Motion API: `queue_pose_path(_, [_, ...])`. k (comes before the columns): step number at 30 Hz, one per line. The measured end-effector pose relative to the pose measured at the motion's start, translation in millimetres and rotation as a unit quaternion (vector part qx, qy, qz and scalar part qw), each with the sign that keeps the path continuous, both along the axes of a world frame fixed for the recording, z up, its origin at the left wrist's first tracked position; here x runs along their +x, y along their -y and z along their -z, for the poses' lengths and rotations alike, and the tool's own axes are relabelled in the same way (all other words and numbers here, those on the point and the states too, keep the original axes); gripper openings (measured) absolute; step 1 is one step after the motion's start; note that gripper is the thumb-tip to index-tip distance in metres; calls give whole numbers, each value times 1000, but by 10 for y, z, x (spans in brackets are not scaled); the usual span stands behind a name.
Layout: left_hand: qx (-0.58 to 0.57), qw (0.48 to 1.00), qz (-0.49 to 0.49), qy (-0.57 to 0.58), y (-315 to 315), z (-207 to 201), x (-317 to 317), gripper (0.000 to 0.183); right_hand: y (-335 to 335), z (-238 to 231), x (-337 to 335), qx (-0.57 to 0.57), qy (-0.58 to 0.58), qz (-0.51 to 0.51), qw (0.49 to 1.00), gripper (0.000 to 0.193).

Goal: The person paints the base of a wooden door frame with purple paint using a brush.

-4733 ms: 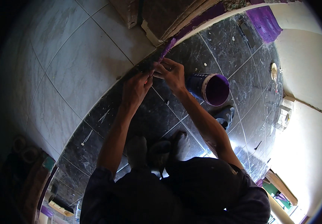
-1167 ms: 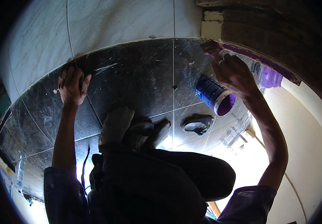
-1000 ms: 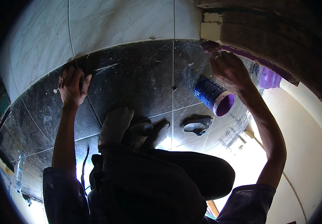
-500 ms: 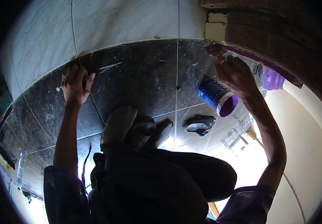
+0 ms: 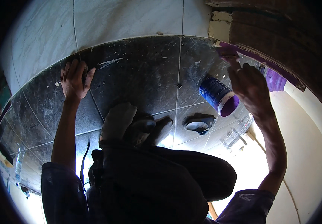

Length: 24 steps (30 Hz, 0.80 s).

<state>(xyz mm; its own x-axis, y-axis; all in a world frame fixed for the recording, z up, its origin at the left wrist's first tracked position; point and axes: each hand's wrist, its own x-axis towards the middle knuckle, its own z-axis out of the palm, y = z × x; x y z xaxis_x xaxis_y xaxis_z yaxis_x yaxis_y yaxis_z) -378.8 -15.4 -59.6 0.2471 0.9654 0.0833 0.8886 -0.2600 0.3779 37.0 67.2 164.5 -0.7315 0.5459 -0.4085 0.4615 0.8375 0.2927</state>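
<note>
In the head view, we see the left hand [image 5: 74, 81] on the dark floor [image 5: 142, 71], its thumb spread away. We see the right hand [image 5: 250, 87] pinching the paintbrush [image 5: 228, 53], just beside the purple strip [image 5: 250, 55]. The blue paint bucket [image 5: 215, 90] is near that hand.

Two bare hands show: one left hand [image 5: 75, 81] and one right hand [image 5: 251, 87], with two dark sleeves [image 5: 62, 186]. There is one paintbrush [image 5: 229, 56], one blue paint bucket [image 5: 215, 92], two feet [image 5: 118, 118], one clear plastic bottle [image 5: 18, 164], one slipper [image 5: 197, 125] plainly visible and, apparently, a second one.
</note>
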Motion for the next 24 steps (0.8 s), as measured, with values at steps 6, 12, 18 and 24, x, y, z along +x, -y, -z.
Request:
queue_pose_path(6, [18,1000,2,-5,-51,14,34,31,-41,497,219,1,-79,-32,996,18])
queue_pose_path(12, [6,1000,2,0,-38,-11,8,32,-193,587,256,-24,-86,-27,996,16])
queue_pose_path(18, [22,1000,-1,5,-14,15,-24,34,-166,178,110,-39,-88,3,995,14])
queue_pose_path(24, [17,1000,9,9,-64,-66,27,30,123,-348,212,-56,-193,217,955,20])
